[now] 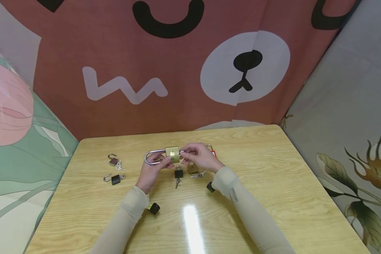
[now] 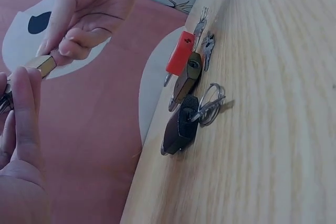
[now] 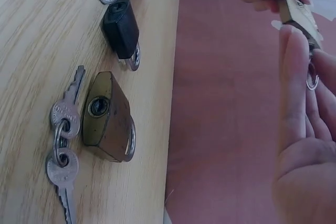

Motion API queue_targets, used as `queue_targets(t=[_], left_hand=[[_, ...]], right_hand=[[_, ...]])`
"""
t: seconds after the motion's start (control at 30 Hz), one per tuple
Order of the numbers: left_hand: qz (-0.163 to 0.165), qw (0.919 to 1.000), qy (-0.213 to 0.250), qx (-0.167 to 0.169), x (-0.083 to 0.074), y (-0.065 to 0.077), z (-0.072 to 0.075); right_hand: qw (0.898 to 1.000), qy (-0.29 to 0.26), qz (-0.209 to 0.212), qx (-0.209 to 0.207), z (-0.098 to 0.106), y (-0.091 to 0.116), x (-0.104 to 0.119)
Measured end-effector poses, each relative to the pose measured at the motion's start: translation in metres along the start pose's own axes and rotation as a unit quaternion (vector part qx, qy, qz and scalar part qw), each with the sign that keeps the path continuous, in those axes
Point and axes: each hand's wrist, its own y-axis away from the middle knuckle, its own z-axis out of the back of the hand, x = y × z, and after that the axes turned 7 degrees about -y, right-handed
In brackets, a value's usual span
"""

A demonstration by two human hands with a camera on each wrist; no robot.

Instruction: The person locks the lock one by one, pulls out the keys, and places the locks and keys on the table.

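Observation:
My left hand (image 1: 152, 171) holds a large brass padlock (image 1: 173, 155) sideways above the table, thumb across its front. The long silver shackle (image 1: 148, 157) points left; fingers hide part of its lower leg, so I cannot tell whether it is locked. At the body's right end, my right hand (image 1: 200, 156) pinches a small key, mostly hidden by the fingertips. A key ring (image 3: 313, 81) hangs beside those fingers in the right wrist view. Beneath the hands stand a black padlock (image 1: 179, 173) with keys and an older brass padlock (image 3: 107, 116), with two ringed keys (image 3: 64, 166) beside it.
A red padlock (image 2: 181, 53) stands behind the older brass one. Toward the table's left lie a brown open padlock (image 1: 113, 161) with keys and a black open padlock (image 1: 115, 179). Black objects lie by the left sleeve (image 1: 154, 208) and right sleeve (image 1: 211, 187). Patterned cloth hangs behind.

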Motion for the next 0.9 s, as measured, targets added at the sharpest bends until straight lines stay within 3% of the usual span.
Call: queue_targets(t=[0.43,0.67,0.9], left_hand=[[0.005,0.9997,-0.014,0.020,0.000,-0.001,0.003],[0.011,0.9994,-0.019,0.027,-0.001,0.000,0.006],[0.004,0.9996,-0.004,-0.029,-0.004,0.000,0.022]], right_hand=[[0.999,-0.044,-0.006,-0.017,0.001,-0.001,-0.005],[0.999,-0.049,-0.012,-0.001,0.009,0.001,-0.008],[0.997,-0.006,-0.011,-0.076,0.043,0.001,-0.015]])
